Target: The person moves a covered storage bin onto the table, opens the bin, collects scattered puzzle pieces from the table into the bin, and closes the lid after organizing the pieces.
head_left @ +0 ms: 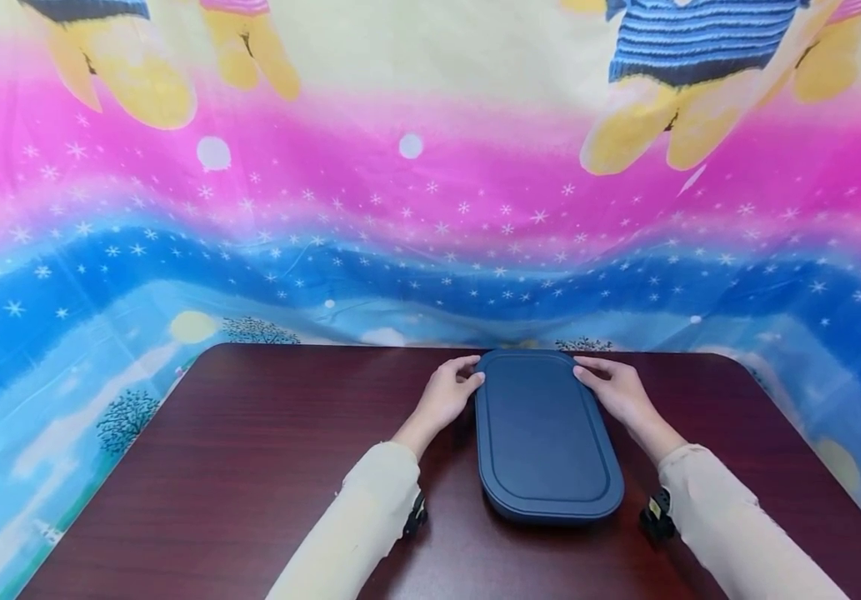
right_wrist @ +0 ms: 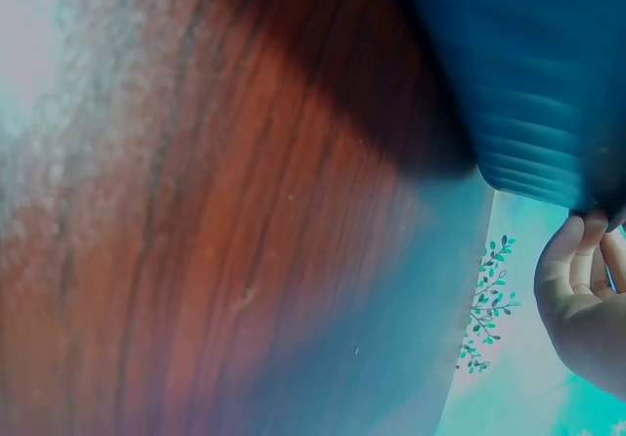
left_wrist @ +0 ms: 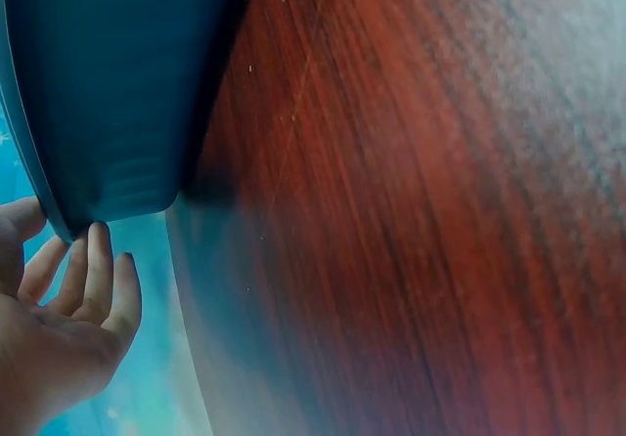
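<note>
A dark blue lidded box with rounded corners stands on the table, lid facing up. My left hand pinches the lid's rim at the far left corner, thumb on top and fingers beneath. At the far right corner my right hand pinches the same rim. In the left wrist view, fingertips of the left hand sit right under the edge. Ridges show on the box wall in the right wrist view, where the right hand is partly cut off by the frame.
The box stands on a dark red-brown wooden table with rounded far corners. Behind and around it hangs a colourful printed cloth. A black wrist device is worn at the left sleeve, another black device at the right.
</note>
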`<state>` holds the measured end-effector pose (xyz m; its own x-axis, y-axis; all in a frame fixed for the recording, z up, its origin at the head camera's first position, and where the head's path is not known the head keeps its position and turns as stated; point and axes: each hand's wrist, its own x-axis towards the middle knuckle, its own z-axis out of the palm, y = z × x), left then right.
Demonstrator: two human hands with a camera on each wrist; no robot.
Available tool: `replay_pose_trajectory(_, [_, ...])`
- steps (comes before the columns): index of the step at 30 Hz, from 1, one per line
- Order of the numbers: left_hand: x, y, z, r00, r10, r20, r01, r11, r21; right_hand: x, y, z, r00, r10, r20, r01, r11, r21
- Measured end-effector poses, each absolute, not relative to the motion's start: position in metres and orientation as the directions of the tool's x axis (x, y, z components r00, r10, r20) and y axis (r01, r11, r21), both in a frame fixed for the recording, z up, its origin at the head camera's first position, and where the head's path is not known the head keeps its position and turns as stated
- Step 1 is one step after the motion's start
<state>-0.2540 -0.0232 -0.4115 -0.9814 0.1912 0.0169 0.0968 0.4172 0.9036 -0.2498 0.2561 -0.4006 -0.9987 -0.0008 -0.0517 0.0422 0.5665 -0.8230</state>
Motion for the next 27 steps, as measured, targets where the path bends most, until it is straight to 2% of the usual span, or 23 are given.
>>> replay_pose_trajectory(18, [-0.2560,-0.0236,-0.4171,-0.980,0.197,0.021,0.101,0.406,0.908,-0.2516,0.2565,-0.4000,-0.998,-0.023,-0.067,0.040,0.596,-0.802])
replay_pose_trajectory(27, [-0.2512,-0.0217,-0.4172,-0.984,0.176,0.026,0.088,0.355,0.931,-0.2484,0.2550,-0.3972,-0.996,-0.028,-0.084,0.050,0.610,-0.791])
